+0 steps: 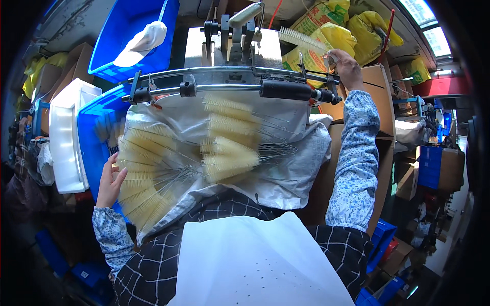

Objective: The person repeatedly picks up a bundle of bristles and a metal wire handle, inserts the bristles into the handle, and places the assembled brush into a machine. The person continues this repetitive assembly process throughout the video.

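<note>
Blur smears the far bristle brushes (229, 145); left hand (109, 181) rests open on cream wire-stemmed ones, right hand (347, 66) pinches a white brush's (301, 38) wire stem

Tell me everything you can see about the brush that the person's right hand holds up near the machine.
The brush is long and thin, with short white bristles standing out all around a twisted wire stem. It looks like a bottle brush. It lies tilted, its bristle end pointing up and left toward the grey machine, and its wire end is pinched in the right hand. Yellow sacks are behind it. It looks clean and straight; nothing else touches it.
</note>
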Motion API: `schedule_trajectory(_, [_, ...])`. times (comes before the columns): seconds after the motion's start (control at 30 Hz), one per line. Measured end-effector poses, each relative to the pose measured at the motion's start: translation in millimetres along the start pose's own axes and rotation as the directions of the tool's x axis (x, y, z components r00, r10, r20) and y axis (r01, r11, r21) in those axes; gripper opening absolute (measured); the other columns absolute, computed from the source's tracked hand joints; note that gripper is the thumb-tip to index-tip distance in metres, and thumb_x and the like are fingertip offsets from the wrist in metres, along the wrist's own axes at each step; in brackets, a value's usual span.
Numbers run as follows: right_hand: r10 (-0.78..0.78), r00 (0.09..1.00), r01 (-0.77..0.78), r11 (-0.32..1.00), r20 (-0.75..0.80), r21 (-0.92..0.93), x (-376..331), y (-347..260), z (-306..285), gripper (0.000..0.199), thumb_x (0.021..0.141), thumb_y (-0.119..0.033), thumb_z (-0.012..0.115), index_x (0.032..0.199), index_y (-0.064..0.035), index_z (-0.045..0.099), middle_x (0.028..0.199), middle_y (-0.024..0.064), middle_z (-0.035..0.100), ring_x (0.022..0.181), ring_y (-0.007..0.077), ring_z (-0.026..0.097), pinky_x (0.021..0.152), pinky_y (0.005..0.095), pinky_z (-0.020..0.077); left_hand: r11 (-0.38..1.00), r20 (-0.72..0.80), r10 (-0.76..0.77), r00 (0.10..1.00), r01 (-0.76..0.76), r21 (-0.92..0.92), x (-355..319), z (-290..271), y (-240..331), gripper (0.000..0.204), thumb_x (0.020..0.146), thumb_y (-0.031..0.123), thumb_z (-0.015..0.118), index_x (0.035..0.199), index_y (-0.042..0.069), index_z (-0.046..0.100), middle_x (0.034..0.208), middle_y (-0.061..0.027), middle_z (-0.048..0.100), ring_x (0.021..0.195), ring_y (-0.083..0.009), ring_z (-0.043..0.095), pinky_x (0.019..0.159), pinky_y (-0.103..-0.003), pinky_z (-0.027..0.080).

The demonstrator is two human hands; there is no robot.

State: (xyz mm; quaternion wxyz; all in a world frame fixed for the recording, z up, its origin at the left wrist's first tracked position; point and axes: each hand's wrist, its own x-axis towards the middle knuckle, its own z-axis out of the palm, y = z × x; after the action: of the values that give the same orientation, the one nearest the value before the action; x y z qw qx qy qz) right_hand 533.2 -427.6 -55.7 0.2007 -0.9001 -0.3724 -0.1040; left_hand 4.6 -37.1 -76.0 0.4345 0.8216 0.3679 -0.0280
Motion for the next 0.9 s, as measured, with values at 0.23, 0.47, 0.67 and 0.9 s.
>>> schedule_trajectory(0.23, [0.376, 0.852, -0.368, -0.070, 0.366, 0.927, -100, -93, -44, 0.024, 0.090, -0.013, 0.037, 0.104, 0.0035, 0.048, 0.067, 0.0001, 0.049, 0.061, 0.0087, 0.045, 0.061, 0.0217, 0.0371, 0.996, -0.090, -0.025, 0.996, 0.017, -0.091, 18, 3, -26, 0.052, 0.085, 0.022, 0.055, 0.130, 0.008, 0.033, 0.120, -0.0117, 0.041, 0.089, -0.0145, 0.051, 0.078, -0.026, 0.042])
schedule_trajectory(0.47, [0.192, 0.889, -0.115, -0.786, 0.416, 0.608, -185, -140, -44, 0.029, 0.091, -0.018, 0.033, 0.105, 0.0045, 0.046, 0.070, 0.0027, 0.050, 0.060, 0.0101, 0.041, 0.056, 0.0221, 0.0340, 0.999, -0.003, 0.007, 1.000, -0.007, -0.040, 30, 2, -31, 0.038, 0.084, 0.022, 0.057, 0.116, 0.005, 0.047, 0.103, -0.0054, 0.047, 0.078, -0.0102, 0.049, 0.071, -0.023, 0.041])
schedule_trajectory(0.67, [0.250, 0.884, -0.039, -0.803, 0.395, 0.595, -194, -159, -40, 0.027, 0.091, -0.020, 0.040, 0.103, 0.0035, 0.048, 0.074, 0.0035, 0.055, 0.060, 0.0107, 0.045, 0.055, 0.0219, 0.0351, 0.999, 0.027, 0.020, 0.999, -0.019, -0.032, 29, 3, -25, 0.025, 0.080, 0.016, 0.062, 0.099, 0.005, 0.050, 0.090, -0.0006, 0.047, 0.070, -0.0068, 0.044, 0.066, -0.018, 0.036])
schedule_trajectory(0.9, [0.239, 0.888, -0.155, -0.651, 0.394, 0.743, -181, -170, -38, 0.025, 0.090, -0.024, 0.047, 0.096, -0.0007, 0.050, 0.070, 0.0061, 0.056, 0.059, 0.0107, 0.051, 0.056, 0.0213, 0.0410, 0.972, 0.073, 0.177, 0.981, -0.163, -0.167, 16, 13, 24, 0.029, 0.077, 0.001, 0.061, 0.100, 0.004, 0.044, 0.088, 0.0008, 0.047, 0.075, -0.0044, 0.047, 0.067, -0.017, 0.037])
